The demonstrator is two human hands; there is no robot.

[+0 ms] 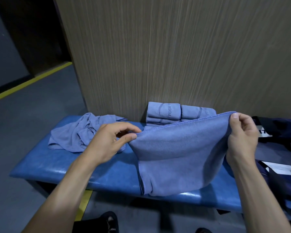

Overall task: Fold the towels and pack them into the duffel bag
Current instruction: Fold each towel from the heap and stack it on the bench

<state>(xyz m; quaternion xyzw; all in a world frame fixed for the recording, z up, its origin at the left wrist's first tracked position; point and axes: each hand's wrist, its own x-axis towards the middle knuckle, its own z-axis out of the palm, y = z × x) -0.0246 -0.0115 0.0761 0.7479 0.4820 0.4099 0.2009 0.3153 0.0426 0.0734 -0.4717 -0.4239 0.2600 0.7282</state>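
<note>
I hold a blue towel (178,152) up over the blue padded bench (77,167). My left hand (111,140) pinches its upper left corner. My right hand (242,133) grips its upper right corner. The towel hangs doubled, with its lower edge draped past the bench's front. Behind it, against the wall, stand two stacks of folded blue towels (165,113). A crumpled heap of blue towels (77,133) lies on the bench's left part. The dark navy duffel bag (280,158) sits open at the bench's right end, partly hidden by my right arm.
A wood-grain wall panel (175,56) rises right behind the bench. Grey floor with a yellow line (30,83) runs to the left. My dark shoes (107,222) show below the bench's front edge.
</note>
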